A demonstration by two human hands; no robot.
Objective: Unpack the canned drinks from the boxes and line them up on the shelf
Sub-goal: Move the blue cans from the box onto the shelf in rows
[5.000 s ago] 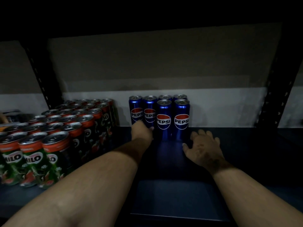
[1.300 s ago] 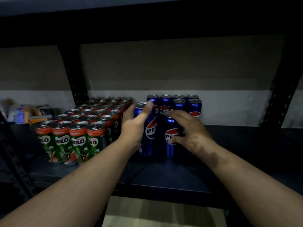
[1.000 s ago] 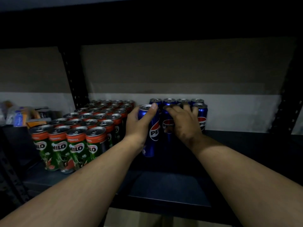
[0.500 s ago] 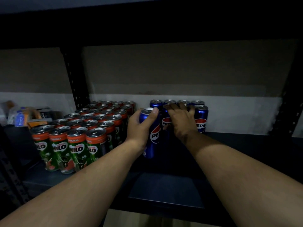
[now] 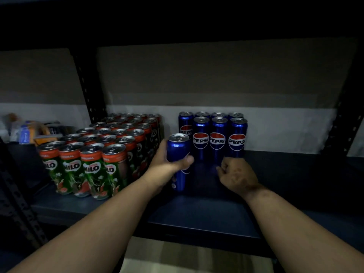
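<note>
Left hand (image 5: 167,164) grips a blue can (image 5: 178,154) near the Pepsi rows (image 5: 218,134); right hand (image 5: 236,174), loosely curled, holds nothing on the shelf (image 5: 206,217).

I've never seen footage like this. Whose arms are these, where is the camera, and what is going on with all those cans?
No machine here: these are a person's two bare arms, filmed by a camera worn on their head, looking forward and down. They are stocking a dark metal shelf. The left hand grips one blue Pepsi can, its fingers curled round it. The right hand holds nothing; its fingers are loosely curled, close to the front of the Pepsi cans already standing in rows at the back. To the left stands a larger block of green and red Milo cans. Some dim packages lie at far left, too dark to identify.
</note>
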